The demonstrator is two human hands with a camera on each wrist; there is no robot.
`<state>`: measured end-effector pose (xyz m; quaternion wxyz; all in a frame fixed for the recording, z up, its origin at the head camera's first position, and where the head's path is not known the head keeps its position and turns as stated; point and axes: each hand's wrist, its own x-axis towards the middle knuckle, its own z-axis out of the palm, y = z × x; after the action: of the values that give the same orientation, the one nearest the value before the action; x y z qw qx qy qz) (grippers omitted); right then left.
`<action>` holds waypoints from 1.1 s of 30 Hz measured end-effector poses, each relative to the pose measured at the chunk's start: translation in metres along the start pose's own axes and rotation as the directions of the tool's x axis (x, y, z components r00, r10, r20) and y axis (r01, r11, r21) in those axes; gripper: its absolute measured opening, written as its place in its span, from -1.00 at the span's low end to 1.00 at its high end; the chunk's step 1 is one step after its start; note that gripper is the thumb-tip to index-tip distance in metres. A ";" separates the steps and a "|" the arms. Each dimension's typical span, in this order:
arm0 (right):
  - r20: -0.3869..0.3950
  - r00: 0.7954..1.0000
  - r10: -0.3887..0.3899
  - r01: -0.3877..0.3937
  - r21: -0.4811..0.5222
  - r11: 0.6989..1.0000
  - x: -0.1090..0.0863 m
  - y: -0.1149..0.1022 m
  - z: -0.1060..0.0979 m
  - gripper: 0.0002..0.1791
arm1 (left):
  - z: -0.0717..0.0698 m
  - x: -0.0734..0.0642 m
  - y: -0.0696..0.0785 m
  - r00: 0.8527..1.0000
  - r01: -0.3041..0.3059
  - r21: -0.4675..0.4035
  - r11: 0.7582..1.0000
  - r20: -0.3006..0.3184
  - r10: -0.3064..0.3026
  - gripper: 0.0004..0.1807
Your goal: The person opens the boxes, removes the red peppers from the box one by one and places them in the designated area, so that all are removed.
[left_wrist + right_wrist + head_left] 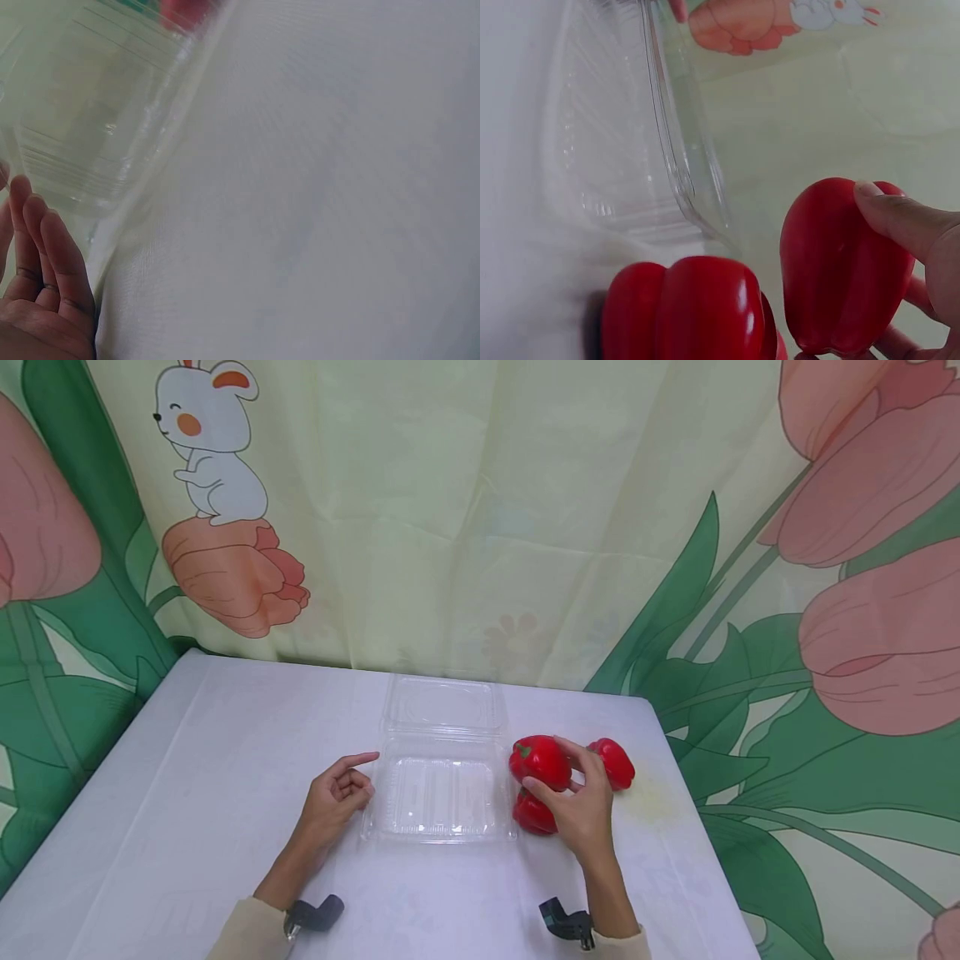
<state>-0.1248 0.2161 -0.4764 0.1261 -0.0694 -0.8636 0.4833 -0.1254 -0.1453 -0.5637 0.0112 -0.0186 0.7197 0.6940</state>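
Note:
In the head view my right hand [587,803] grips a red bell pepper [543,763] between thumb and fingers, lifted above the table. The right wrist view shows this held pepper [844,270] with the thumb pressed on its side. A second red bell pepper [534,814] sits just under it, and a third pepper [615,763] lies behind the right hand. My left hand [337,797] is at the left rim of a clear plastic clamshell container [438,793], index finger stretched toward the rim and the other fingers loosely bent. The container stands with its lid [444,703] folded back.
A white cloth covers the table [187,760]. Behind it hangs a pale curtain [420,527] printed with tulips and a white cartoon animal. Each wrist wears a black camera mount, such as the left one [315,912].

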 end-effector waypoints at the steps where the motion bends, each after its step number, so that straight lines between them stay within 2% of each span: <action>1: -0.003 1.000 0.006 -0.006 0.001 1.000 0.000 0.001 -0.001 -0.01 | 0.000 0.000 0.000 1.000 -0.003 0.000 1.000 0.002 0.003 -0.44; 33: -0.114 0.991 0.069 -0.070 -0.003 0.998 -0.002 0.031 -0.031 -0.02 | -0.001 0.002 -0.002 1.000 -0.007 -0.012 1.000 -0.004 0.007 -0.45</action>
<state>-0.1142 0.2573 -0.4874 0.1579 -0.1271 -0.8536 0.4798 -0.1273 -0.1463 -0.5660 0.0071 -0.0174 0.7155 0.6984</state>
